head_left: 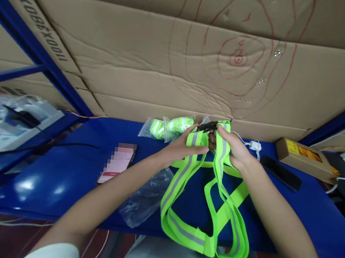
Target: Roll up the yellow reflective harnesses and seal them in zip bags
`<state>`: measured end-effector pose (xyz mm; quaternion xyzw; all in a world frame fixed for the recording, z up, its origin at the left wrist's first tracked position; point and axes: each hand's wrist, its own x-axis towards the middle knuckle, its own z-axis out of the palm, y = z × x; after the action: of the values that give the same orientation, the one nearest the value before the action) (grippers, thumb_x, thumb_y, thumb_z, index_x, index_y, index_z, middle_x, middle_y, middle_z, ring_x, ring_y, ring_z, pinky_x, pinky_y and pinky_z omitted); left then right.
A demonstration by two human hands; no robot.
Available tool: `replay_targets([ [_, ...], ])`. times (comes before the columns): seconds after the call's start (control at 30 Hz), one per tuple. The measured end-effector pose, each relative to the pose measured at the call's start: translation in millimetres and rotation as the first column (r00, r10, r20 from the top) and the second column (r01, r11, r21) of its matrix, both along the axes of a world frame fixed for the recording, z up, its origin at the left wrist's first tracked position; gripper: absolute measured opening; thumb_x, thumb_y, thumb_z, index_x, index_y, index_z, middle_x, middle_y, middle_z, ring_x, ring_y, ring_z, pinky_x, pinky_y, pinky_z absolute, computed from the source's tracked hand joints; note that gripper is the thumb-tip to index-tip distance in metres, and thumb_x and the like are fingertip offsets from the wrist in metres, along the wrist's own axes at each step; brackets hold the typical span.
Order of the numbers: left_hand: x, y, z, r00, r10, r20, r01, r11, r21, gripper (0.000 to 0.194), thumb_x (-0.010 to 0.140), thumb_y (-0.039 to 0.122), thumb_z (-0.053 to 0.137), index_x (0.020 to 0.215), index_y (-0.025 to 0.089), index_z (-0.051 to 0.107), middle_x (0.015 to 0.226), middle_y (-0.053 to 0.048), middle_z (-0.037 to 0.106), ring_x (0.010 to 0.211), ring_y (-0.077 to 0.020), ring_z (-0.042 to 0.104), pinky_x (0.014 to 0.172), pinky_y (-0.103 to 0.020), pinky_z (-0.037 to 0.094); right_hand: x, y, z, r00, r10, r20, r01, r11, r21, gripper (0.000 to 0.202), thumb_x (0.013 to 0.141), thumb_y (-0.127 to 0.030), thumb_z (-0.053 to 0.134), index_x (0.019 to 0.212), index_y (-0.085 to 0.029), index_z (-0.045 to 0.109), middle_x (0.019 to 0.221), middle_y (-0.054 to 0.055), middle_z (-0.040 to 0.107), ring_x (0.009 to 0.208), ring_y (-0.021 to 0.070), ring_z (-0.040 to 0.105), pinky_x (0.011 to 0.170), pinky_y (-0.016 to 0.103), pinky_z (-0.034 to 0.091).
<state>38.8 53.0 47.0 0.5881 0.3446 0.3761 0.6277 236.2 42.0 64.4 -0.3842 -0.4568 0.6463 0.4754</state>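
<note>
Between my two hands hangs a neon-yellow reflective vest made of straps with grey stripes. My left hand is closed on one strap near a black buckle. On the other side of that buckle, my right hand grips the second strap, thumb near its top end. The lower loops droop over the blue table's front edge towards my lap. Behind the hands lie bagged neon-yellow straps in clear plastic. A loose clear plastic bag lies flat left of the vest.
A phone with a lit screen lies on the blue table at left. To the right are a dark phone, a white charger and a cardboard box. A cardboard wall stands behind, framed by blue posts.
</note>
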Motion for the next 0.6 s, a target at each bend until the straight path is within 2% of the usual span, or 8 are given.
replay_targets([
  [0.13,7,-2,-5.3,0.983,-0.178,0.041,0.171,0.975,0.14,0.071,0.079,0.041,0.084,0.142,0.018,0.06,0.145,-0.016,0.061,0.14,-0.0387,0.052,0.118,-0.052,0.037,8,-2,6.2,0.999,0.04,0.011,-0.04,0.999,-0.016,0.05,0.072,-0.067,0.082,0.086,-0.02,0.073,0.083,0.004,0.074,0.073,0.0196,0.068,0.073,0.034,0.058],
  [0.27,8,-7,-4.1,0.987,-0.16,-0.003,0.154,0.94,0.304,0.063,0.079,0.038,0.083,0.135,0.016,0.064,0.14,-0.013,0.066,0.136,-0.0341,0.056,0.116,-0.047,0.041,16,-12,11.7,0.969,0.111,0.222,-0.122,0.992,0.036,0.042,0.074,-0.053,0.087,0.1,-0.022,0.077,0.106,0.005,0.078,0.094,0.0211,0.072,0.087,0.033,0.058],
  [0.33,6,-8,-3.9,0.988,-0.141,-0.062,0.153,0.938,0.311,0.055,0.078,0.039,0.084,0.125,0.015,0.069,0.129,-0.012,0.072,0.126,-0.0338,0.063,0.109,-0.046,0.048,13,-16,10.9,0.948,0.118,0.296,-0.158,0.981,0.116,0.039,0.075,-0.045,0.088,0.105,-0.024,0.078,0.111,0.003,0.078,0.101,0.0202,0.071,0.091,0.032,0.056],
  [0.43,4,-10,-6.8,0.971,-0.163,-0.174,0.21,0.93,0.302,0.044,0.078,0.042,0.082,0.11,0.014,0.074,0.113,-0.01,0.076,0.114,-0.0344,0.068,0.102,-0.045,0.053,4,-19,7.2,0.922,0.129,0.365,-0.22,0.95,0.222,0.033,0.076,-0.04,0.087,0.103,-0.023,0.078,0.104,0.002,0.078,0.097,0.0202,0.071,0.088,0.033,0.056],
  [0.5,3,-10,-8.7,0.959,-0.181,-0.217,0.241,0.925,0.293,0.046,0.077,0.043,0.082,0.112,0.015,0.075,0.116,-0.009,0.076,0.116,-0.0354,0.067,0.105,-0.045,0.051,-2,-19,5.3,0.907,0.096,0.41,-0.233,0.925,0.301,0.028,0.078,-0.036,0.085,0.102,-0.022,0.078,0.102,0.002,0.077,0.096,0.0204,0.071,0.088,0.033,0.055],
  [0.6,-2,-7,-6.2,0.942,-0.241,-0.232,0.289,0.936,0.2,0.065,0.072,0.044,0.087,0.128,0.018,0.069,0.13,-0.01,0.072,0.127,-0.0369,0.062,0.111,-0.048,0.047,-6,-18,5.2,0.924,-0.022,0.383,-0.137,0.914,0.382,0.025,0.079,-0.034,0.083,0.099,-0.021,0.076,0.1,0.002,0.076,0.091,0.0192,0.07,0.084,0.033,0.055],
])
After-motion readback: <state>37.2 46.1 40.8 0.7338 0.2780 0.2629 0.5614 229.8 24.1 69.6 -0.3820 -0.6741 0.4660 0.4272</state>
